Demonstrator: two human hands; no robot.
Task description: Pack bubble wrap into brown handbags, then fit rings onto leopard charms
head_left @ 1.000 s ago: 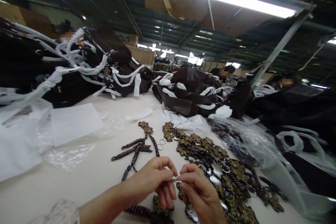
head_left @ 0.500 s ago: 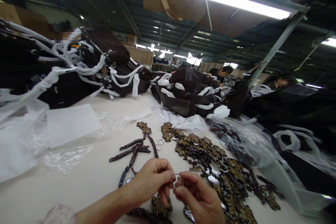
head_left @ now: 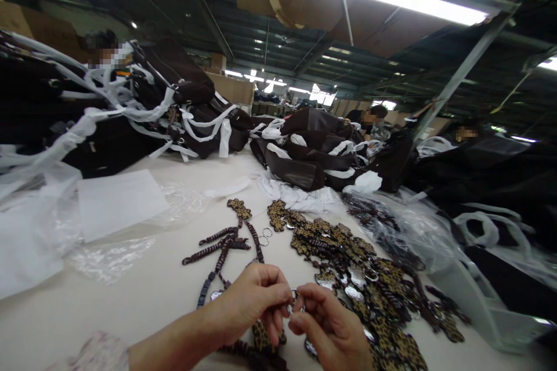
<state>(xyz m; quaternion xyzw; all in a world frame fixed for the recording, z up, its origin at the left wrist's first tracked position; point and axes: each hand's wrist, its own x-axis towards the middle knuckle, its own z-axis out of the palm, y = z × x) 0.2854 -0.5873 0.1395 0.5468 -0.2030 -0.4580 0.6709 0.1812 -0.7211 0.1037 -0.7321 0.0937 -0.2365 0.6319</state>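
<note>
Both hands meet low in the middle of the view around a small metal split ring (head_left: 294, 293). My left hand (head_left: 256, 295) pinches it from the left, thumb against fingers. From the right, my right hand (head_left: 328, 322) grips the ring's other side between thumb and forefinger. Below the left hand, partly hidden, lies a leopard-print charm (head_left: 262, 336) with a dark braided strap. Two loose split rings (head_left: 264, 236) rest on the table beyond the hands. Dark braided straps (head_left: 224, 255) and another leopard-print charm (head_left: 239, 208) lie to their left.
A large heap of leopard-print charms (head_left: 343, 243) spreads right of my hands. Beyond stand dark bags (head_left: 300, 156) with white-wrapped handles. A clear plastic bin (head_left: 491, 319) sits at right. Plastic wrap and white paper (head_left: 122, 203) cover the left of the table (head_left: 143, 301). Co-workers are in the background.
My two hands stay together at nearly the same spot. The ring between them has turned a little and now shows more of its round. Nothing else on the table has moved.
</note>
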